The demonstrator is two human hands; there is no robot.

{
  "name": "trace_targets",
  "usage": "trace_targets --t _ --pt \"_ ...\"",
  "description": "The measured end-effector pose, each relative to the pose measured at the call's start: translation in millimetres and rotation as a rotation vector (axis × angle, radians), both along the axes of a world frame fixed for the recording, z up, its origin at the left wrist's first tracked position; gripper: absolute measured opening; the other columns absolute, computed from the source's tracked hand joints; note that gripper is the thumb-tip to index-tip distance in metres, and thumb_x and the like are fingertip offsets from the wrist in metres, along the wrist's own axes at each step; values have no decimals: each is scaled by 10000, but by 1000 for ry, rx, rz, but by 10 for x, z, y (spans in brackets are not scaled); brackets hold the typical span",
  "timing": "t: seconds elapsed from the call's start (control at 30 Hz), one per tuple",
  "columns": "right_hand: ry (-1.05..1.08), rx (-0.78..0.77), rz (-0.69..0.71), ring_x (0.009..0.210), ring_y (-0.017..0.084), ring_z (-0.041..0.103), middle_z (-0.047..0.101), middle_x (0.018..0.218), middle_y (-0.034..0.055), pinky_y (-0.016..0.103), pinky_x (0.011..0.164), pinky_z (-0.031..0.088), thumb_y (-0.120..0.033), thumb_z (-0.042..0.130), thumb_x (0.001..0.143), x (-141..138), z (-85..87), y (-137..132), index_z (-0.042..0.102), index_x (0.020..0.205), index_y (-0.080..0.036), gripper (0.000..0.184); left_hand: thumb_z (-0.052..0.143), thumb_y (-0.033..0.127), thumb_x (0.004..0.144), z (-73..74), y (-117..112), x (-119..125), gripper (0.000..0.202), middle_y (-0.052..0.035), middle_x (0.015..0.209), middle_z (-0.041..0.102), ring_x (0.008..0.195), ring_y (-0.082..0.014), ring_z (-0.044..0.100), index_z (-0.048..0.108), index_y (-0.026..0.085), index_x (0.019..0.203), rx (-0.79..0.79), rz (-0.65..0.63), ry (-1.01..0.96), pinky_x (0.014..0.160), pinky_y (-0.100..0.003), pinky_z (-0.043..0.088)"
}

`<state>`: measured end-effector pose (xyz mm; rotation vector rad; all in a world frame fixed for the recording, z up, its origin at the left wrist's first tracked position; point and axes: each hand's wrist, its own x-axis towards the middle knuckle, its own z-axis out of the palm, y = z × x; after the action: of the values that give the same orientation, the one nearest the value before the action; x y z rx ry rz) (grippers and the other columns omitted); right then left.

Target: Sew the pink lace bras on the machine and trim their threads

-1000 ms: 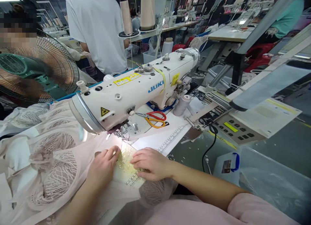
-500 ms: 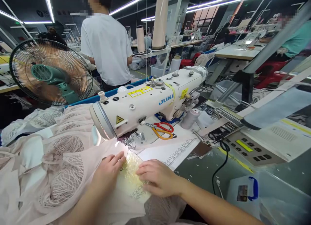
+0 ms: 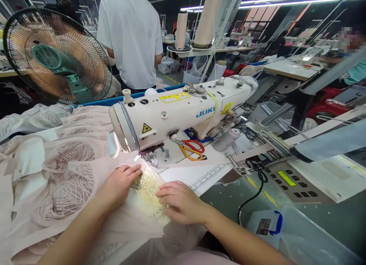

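My left hand (image 3: 120, 185) lies flat on pale pink fabric (image 3: 71, 188) just in front of the presser foot (image 3: 151, 158) of a white JUKI sewing machine (image 3: 177, 112). My right hand (image 3: 178, 202) rests palm down, fingers stretched, on the same fabric beside a shiny yellowish lace patch (image 3: 150, 188) lit by the machine lamp. Both hands press the cloth against the table, a short gap between them.
Red and orange scissors (image 3: 192, 148) lie on the machine bed. A control panel (image 3: 288, 179) and black cable (image 3: 251, 196) sit to the right. A green fan (image 3: 54, 59) stands at the left. A person in a white shirt (image 3: 131, 36) stands behind. Thread cones (image 3: 206, 21) stand above.
The view has shifted a little, so the machine sits further right and higher. My hands stay flat on the fabric, slid slightly toward the needle.
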<state>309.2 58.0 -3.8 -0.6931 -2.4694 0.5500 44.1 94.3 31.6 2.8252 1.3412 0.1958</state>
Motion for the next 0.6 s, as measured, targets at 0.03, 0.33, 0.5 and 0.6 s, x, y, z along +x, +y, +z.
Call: trace_targets --t 0.03,0.33,0.5,0.6 --pt "-3 0 -1 1139 212 563 692 1096 71 369 897 433 -361 504 873 1 4 -1 633 923 -199 213 361 -47 740 2 2 -2 584 -49 1296 604 958 -200 603 621 195 1203 -3 -4 -3 840 -365 539" --pt "25 19 -2 1113 206 577 694 1088 68 366 907 434 -368 486 883 -14 -16 -11 627 940 -205 223 405 -62 724 -27 18 -61 571 -30 1281 618 956 -195 606 629 223 1165 53 -74 30 807 -332 525" --pt "47 40 -6 1108 193 578 692 1105 34 354 900 430 -390 517 864 -13 -60 -12 623 949 -215 221 408 -86 695 -98 60 -107 608 -22 1268 627 963 -192 611 639 241 1152 98 -62 14 789 -311 511" --pt "44 28 -7 1106 198 582 693 1110 33 360 900 429 -406 511 864 -7 -94 -7 626 940 -222 229 401 -71 725 -132 123 -148 570 -36 1252 639 966 -196 619 647 229 1143 140 -56 22 796 -312 511"
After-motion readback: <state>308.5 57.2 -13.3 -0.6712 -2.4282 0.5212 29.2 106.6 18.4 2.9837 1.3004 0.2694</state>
